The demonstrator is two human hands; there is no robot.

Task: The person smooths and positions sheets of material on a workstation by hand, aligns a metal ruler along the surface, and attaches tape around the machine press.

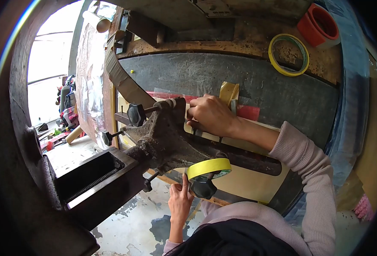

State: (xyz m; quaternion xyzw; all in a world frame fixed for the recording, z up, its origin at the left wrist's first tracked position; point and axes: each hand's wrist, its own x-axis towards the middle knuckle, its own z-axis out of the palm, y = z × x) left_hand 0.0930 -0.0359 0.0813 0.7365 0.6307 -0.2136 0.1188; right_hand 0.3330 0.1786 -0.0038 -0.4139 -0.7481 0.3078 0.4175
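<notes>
My right hand (212,114) is closed, its fingers curled down beside the dark metal machine arm (154,138). Whatever they hold or press is hidden. Just behind it stands a piece of brown tape (229,94), near a red strip (249,112) along the edge of a pale cream sheet (248,183). Lower down, my left hand (180,205) has its index finger stretched upward, with the other fingers partly folded. That fingertip is at the left side of a yellow tape roll (209,167), which hangs around the stem of a black knob (203,187).
A second yellow tape roll (274,59) and a red container (318,26) stand at the back right. More black knobs (136,115) stick out from the machine. A curved brown strip (126,81) rises at left, over the dark worktop (299,102).
</notes>
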